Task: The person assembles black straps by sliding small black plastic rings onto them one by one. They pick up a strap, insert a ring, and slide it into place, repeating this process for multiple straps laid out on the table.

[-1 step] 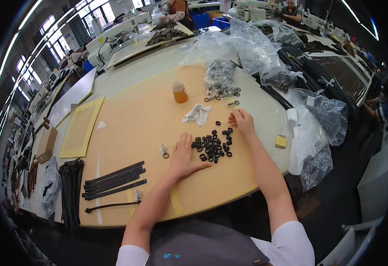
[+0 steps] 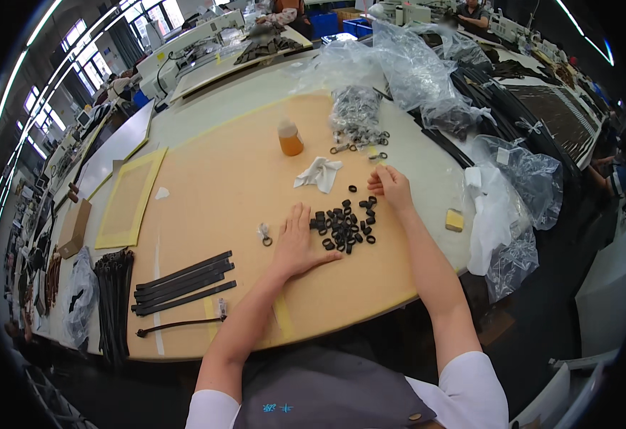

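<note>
Risking a scatter, it seemed: the left hand (image 2: pixel 295 248) lay flat, thumb splayed, just beside the black ring loops (image 2: pixel 341 230) at centre frame, and one careless sweep could have sent them rolling! The right hand (image 2: pixel 393 189), above them toward the right, had fingers curled, any pinch impossible to tell. Small, chunky bands, they sat jumbled, openings facing different ways.
</note>
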`<state>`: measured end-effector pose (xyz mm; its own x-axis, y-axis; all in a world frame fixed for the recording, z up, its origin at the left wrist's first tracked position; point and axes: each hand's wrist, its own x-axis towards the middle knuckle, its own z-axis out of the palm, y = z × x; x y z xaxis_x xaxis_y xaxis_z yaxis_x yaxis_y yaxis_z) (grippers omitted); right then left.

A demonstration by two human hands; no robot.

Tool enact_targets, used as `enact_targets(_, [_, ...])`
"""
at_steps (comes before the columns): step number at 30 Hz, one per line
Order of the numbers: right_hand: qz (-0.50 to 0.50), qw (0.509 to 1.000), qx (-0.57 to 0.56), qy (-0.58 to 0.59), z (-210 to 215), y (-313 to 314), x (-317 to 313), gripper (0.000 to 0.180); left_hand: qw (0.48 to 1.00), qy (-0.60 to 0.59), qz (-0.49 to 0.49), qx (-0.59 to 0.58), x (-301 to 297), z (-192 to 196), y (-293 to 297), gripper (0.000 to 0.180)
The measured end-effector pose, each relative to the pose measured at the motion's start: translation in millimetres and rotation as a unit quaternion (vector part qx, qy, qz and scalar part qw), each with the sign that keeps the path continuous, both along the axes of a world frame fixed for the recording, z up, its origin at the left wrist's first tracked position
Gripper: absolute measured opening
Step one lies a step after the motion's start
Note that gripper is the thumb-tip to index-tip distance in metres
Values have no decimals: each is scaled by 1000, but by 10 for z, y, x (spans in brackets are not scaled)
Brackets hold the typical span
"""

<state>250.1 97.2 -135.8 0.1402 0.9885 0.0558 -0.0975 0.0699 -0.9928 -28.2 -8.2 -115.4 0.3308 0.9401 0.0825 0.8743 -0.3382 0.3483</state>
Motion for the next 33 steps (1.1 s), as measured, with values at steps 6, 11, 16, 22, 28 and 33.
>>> enact_targets(6, [32, 999, 29, -26, -66, 9, -50, 50, 1000, -1, -24, -8, 72, 11, 184, 141])
enact_targets(11, [104, 985, 99, -90, -103, -53, -219, 51, 996, -35, -84, -4, 191, 11, 304, 139])
enact_targets(16, [219, 952, 102, -187, -19, -144, -319, 51, 992, -51, -112, -1, 286, 131, 337, 139])
enact_targets(22, [239, 940, 119, -214, 129, -383, -415, 47, 988, -106, -114, -22, 404, 235, 248, 127])
enact_targets(28, [228, 942, 125, -214, 46, -537, -277, 43, 985, -129, -115, -3, 533, 152, 6, 116])
enact_targets(33, [215, 945, 115, -220, 109, -652, -284, 39, 982, -127, -137, -3, 527, 163, -89, 115])
